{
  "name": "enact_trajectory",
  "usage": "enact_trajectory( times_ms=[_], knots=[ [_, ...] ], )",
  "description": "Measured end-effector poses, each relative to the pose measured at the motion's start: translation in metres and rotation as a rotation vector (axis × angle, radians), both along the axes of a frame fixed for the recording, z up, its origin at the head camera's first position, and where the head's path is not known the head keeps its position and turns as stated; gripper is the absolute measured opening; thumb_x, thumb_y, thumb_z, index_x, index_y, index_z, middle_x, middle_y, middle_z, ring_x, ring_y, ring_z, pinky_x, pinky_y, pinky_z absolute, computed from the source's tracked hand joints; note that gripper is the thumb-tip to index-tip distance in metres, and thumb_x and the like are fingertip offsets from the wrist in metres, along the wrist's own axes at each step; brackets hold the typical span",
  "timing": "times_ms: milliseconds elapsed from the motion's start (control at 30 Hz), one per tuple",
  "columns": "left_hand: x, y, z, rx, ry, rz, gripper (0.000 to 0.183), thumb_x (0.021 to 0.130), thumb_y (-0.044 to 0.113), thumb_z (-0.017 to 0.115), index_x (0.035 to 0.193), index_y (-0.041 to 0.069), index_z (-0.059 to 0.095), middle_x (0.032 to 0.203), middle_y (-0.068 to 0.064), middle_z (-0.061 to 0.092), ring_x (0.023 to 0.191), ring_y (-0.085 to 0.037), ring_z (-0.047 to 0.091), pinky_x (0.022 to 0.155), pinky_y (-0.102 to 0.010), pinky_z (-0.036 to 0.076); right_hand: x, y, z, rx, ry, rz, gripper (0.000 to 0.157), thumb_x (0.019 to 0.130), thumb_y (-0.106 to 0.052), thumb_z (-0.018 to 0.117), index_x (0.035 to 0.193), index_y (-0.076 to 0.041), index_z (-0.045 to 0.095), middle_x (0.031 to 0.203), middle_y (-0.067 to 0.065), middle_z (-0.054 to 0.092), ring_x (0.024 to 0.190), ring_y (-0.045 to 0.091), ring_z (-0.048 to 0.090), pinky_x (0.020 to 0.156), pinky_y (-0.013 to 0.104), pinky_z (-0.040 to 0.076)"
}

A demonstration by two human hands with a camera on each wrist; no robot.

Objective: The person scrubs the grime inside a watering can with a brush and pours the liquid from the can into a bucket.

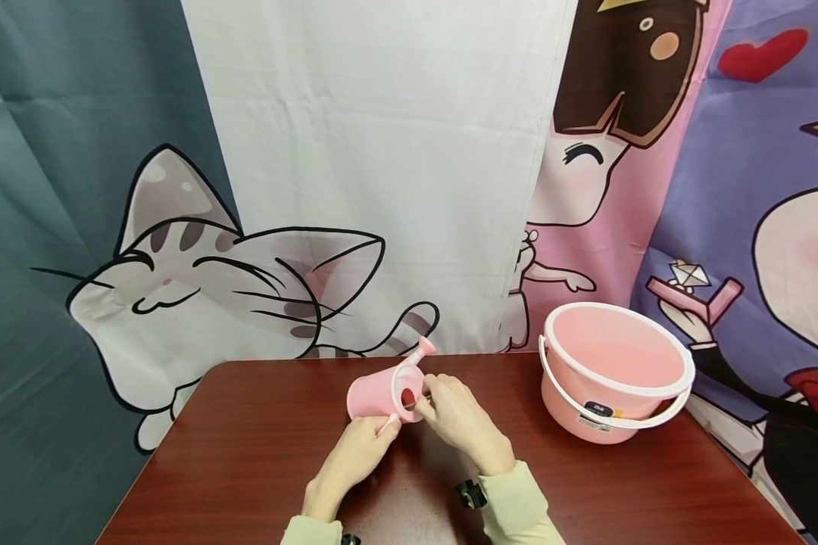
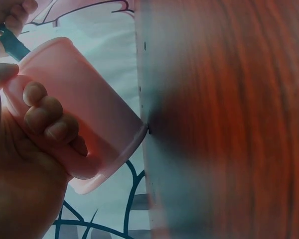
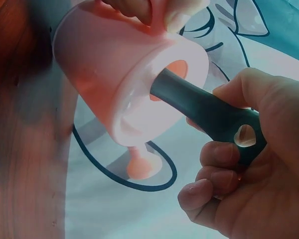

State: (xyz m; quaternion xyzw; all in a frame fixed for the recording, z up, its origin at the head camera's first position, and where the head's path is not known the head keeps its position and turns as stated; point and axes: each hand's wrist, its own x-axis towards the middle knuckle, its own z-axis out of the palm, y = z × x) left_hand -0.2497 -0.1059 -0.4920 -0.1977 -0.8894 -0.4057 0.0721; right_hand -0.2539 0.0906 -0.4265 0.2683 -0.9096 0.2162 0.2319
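Observation:
A pink toy watering can (image 1: 373,393) is tipped on its side, its open top facing my right hand and its spout (image 1: 419,352) pointing up and away. My left hand (image 1: 357,450) grips the can's handle, with the fingers curled through the loop in the left wrist view. In my right hand (image 1: 460,416) is a tool with a dark green handle (image 3: 194,102) that has a hole near its end. The tool's far end goes into the round opening in the can's top and is hidden inside, so I cannot tell what kind it is.
To the right on the brown wooden table (image 1: 259,424) stands a pink bucket (image 1: 572,387) with its white-pink handle hanging down at the front. Behind the table's back edge hangs a printed cloth (image 1: 382,151) with cartoon figures.

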Motion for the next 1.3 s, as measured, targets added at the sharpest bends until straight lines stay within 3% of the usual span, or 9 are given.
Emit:
enact_trajectory(
  times_ms=[233, 600, 967, 1300],
  knots=[
    [0.001, 0.0, 0.0, 0.013, -0.024, 0.003, 0.047, 0.1, 0.035, 0.052, 0.057, 0.021, 0.039, 0.052, 0.012, 0.031, 0.047, -0.002, 0.032, 0.045, -0.022, 0.032, 0.001, 0.002, 0.005, -0.041, 0.004, -0.001, 0.021, 0.083, -0.015, 0.068, 0.072, -0.015, 0.05, 0.065, -0.006, 0.041, 0.062, 0.016, 0.046, 0.059, 0.033, 0.041],
    [0.001, -0.002, 0.0, 0.01, -0.024, 0.003, 0.045, 0.099, 0.031, 0.053, 0.059, 0.02, 0.036, 0.053, 0.012, 0.028, 0.049, -0.002, 0.027, 0.047, -0.021, 0.026, 0.004, 0.002, 0.01, -0.036, 0.037, 0.002, 0.016, 0.083, -0.011, 0.067, 0.075, -0.013, 0.054, 0.068, -0.003, 0.047, 0.066, 0.019, 0.051, 0.063, 0.036, 0.044],
    [0.001, -0.001, 0.001, 0.014, -0.008, 0.02, 0.044, 0.097, 0.027, 0.055, 0.059, 0.019, 0.035, 0.052, 0.012, 0.028, 0.048, -0.001, 0.027, 0.046, -0.021, 0.027, 0.002, 0.0, 0.006, -0.034, 0.011, -0.016, 0.011, 0.081, -0.012, 0.064, 0.075, -0.013, 0.055, 0.07, -0.003, 0.048, 0.067, 0.018, 0.05, 0.063, 0.035, 0.044],
    [0.0, -0.001, 0.001, -0.011, -0.032, 0.026, 0.043, 0.098, 0.029, 0.053, 0.06, 0.021, 0.036, 0.054, 0.012, 0.029, 0.049, -0.002, 0.028, 0.047, -0.021, 0.03, -0.003, -0.004, -0.003, -0.034, 0.003, -0.008, 0.018, 0.084, -0.013, 0.065, 0.073, -0.013, 0.051, 0.066, -0.005, 0.041, 0.064, 0.016, 0.045, 0.061, 0.033, 0.041]
  ],
)
